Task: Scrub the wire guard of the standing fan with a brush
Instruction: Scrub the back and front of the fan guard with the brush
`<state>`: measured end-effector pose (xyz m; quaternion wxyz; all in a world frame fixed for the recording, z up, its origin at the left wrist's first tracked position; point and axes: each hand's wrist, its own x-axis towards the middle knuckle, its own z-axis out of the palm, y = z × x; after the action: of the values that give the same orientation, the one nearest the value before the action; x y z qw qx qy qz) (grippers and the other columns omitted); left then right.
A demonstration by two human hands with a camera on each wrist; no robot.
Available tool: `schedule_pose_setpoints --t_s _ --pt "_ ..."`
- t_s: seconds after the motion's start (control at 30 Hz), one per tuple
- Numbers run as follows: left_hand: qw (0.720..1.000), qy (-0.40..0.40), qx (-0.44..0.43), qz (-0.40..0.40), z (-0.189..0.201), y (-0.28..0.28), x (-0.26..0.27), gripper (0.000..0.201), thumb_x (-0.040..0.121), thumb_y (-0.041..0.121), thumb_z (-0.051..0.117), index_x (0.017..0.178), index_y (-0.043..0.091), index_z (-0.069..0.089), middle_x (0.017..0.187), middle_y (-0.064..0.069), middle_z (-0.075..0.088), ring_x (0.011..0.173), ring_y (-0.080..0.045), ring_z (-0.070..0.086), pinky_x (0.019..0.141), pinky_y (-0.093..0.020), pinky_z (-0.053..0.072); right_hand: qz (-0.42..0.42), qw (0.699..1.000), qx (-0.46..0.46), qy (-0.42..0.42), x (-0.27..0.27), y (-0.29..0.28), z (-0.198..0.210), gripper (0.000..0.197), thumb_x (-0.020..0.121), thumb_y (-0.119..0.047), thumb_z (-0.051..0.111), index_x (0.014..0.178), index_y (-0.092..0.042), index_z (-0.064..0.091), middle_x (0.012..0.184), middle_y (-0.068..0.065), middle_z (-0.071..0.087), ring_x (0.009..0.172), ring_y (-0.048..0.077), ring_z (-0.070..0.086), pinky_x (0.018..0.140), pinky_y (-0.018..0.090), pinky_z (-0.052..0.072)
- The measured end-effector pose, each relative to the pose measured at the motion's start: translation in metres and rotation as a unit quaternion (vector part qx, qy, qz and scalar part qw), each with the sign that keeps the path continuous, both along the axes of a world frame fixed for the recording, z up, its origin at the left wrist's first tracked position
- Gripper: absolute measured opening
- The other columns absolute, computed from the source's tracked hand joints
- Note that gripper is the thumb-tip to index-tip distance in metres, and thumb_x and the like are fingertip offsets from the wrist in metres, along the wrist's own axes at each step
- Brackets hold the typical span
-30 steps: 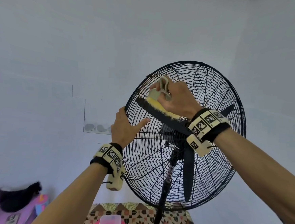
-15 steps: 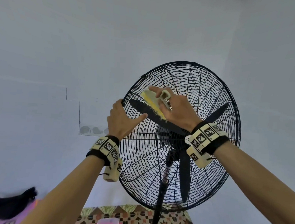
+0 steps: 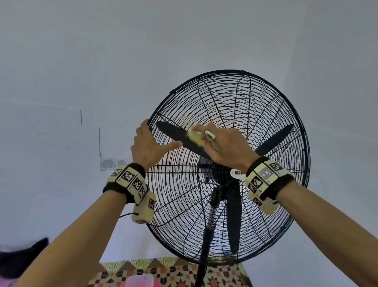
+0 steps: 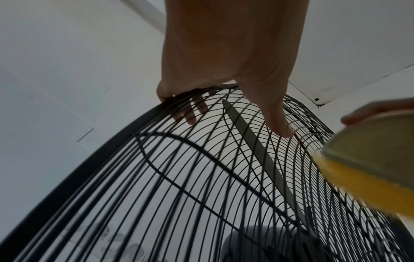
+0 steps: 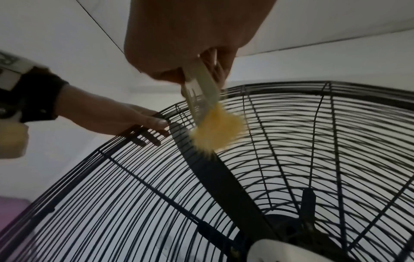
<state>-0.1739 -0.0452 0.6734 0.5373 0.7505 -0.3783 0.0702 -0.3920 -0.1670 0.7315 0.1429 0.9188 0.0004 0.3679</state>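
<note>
A black standing fan with a round wire guard [image 3: 276, 109] fills the centre of the head view; three dark blades sit behind the wires. My left hand [image 3: 147, 147] grips the guard's left rim [image 4: 125, 127], fingers hooked behind the wires and thumb lying across the front. My right hand [image 3: 224, 146] holds a cream-handled brush [image 3: 196, 137] with yellow bristles [image 5: 217, 134]. The bristles press against the upper-left wires, over one blade [image 5: 215, 170], a short way right of my left thumb [image 4: 280, 127].
The fan's pole [image 3: 204, 246] runs down to a patterned cloth [image 3: 217, 283] at the bottom edge. A pink and translucent container [image 3: 140, 286] sits below the fan. A dark bag on purple fabric [image 3: 4, 262] lies at lower left. Pale walls stand behind.
The brush has slid down and left along the guard's upper-left wires, towards my left thumb. My left hand keeps its grip on the rim. The head view has tilted slightly.
</note>
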Motion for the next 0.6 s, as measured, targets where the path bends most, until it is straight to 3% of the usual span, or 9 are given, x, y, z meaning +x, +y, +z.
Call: schedule_pose_setpoints --t_s 0.07,0.1,0.2,0.27,0.33,0.4,0.47,0.53,0.6 --pt "1.0 0.007 0.002 -0.001 0.001 0.0 0.001 0.138 0.058 0.082 0.082 0.161 0.017 0.017 0.16 -0.011 0.035 0.144 -0.035 0.04 0.114 -0.065 0.037 -0.005 1.0 -0.01 -0.02 -0.004 -0.008 0.001 0.02 0.099 -0.03 0.059 0.112 -0.018 0.049 0.063 -0.01 0.057 0.039 -0.003 0.029 0.043 0.009 0.015" --pt "1.0 0.01 0.003 0.0 0.001 0.0 0.002 0.138 0.058 0.081 0.082 0.161 0.017 0.016 0.16 -0.011 0.034 0.144 -0.035 0.04 0.114 -0.065 0.037 0.001 1.0 -0.008 -0.028 -0.007 -0.01 0.003 0.017 0.099 -0.028 0.059 0.109 -0.016 0.052 0.06 -0.012 0.056 0.038 -0.004 0.027 0.042 0.007 0.014" --pt "1.0 0.017 0.004 0.0 0.002 -0.001 0.001 0.14 0.056 0.082 0.082 0.161 0.018 0.016 0.16 -0.011 0.034 0.145 -0.035 0.039 0.114 -0.064 0.037 0.01 0.999 0.013 -0.034 -0.012 -0.013 0.003 0.019 0.098 -0.038 0.042 0.111 -0.024 0.044 0.095 0.003 0.075 0.041 0.003 0.043 0.037 0.012 0.025" --pt "1.0 0.024 0.002 -0.003 0.002 -0.001 0.002 0.141 0.055 0.082 0.083 0.161 0.018 0.016 0.16 -0.011 0.034 0.144 -0.035 0.039 0.115 -0.063 0.038 0.02 0.999 0.022 -0.011 -0.013 -0.018 -0.004 0.024 0.099 -0.037 0.04 0.119 -0.024 0.043 0.117 0.005 0.073 0.046 0.007 0.05 0.037 0.013 0.031" --pt "0.999 0.033 -0.002 -0.007 0.002 -0.001 0.003 0.14 0.055 0.08 0.084 0.161 0.019 0.017 0.159 -0.011 0.035 0.144 -0.034 0.038 0.115 -0.062 0.037 0.01 1.0 0.008 0.003 -0.016 -0.023 -0.011 0.027 0.101 -0.034 0.044 0.126 -0.023 0.046 0.094 0.001 0.073 0.043 0.006 0.047 0.036 0.018 0.034" --pt "0.999 0.04 -0.005 -0.01 0.001 0.0 0.005 0.142 0.051 0.083 0.083 0.161 0.02 0.018 0.157 -0.011 0.036 0.143 -0.034 0.039 0.115 -0.063 0.038 0.002 1.0 0.007 0.008 -0.021 -0.029 -0.015 0.023 0.101 -0.031 0.055 0.118 -0.015 0.055 0.062 -0.012 0.053 0.038 -0.001 0.036 0.035 0.014 0.027" --pt "0.999 0.044 -0.007 -0.009 0.001 0.002 0.005 0.145 0.048 0.086 0.081 0.161 0.02 0.019 0.156 -0.012 0.038 0.143 -0.034 0.04 0.115 -0.063 0.038 0.011 1.0 0.014 0.002 -0.028 -0.033 -0.015 0.025 0.099 -0.033 0.056 0.109 -0.011 0.061 0.059 -0.018 0.048 0.037 -0.005 0.03 0.034 0.014 0.032" --pt "0.999 0.046 -0.013 -0.004 0.0 0.001 0.003 0.142 0.049 0.083 0.082 0.161 0.021 0.02 0.156 -0.012 0.037 0.143 -0.034 0.039 0.115 -0.063 0.036 0.018 0.999 0.026 -0.017 -0.031 -0.03 -0.012 0.027 0.096 -0.035 0.046 0.108 -0.014 0.057 0.082 -0.01 0.07 0.039 -0.003 0.035 0.046 0.009 0.041" --pt "0.999 0.049 -0.015 0.011 0.0 -0.002 -0.002 0.138 0.055 0.078 0.085 0.162 0.022 0.018 0.158 -0.013 0.035 0.145 -0.035 0.036 0.117 -0.064 0.033 0.039 0.998 0.041 -0.014 -0.03 -0.026 -0.011 0.021 0.098 -0.028 0.047 0.111 -0.013 0.053 0.118 -0.012 0.065 0.041 0.003 0.043 0.044 0.011 0.042"
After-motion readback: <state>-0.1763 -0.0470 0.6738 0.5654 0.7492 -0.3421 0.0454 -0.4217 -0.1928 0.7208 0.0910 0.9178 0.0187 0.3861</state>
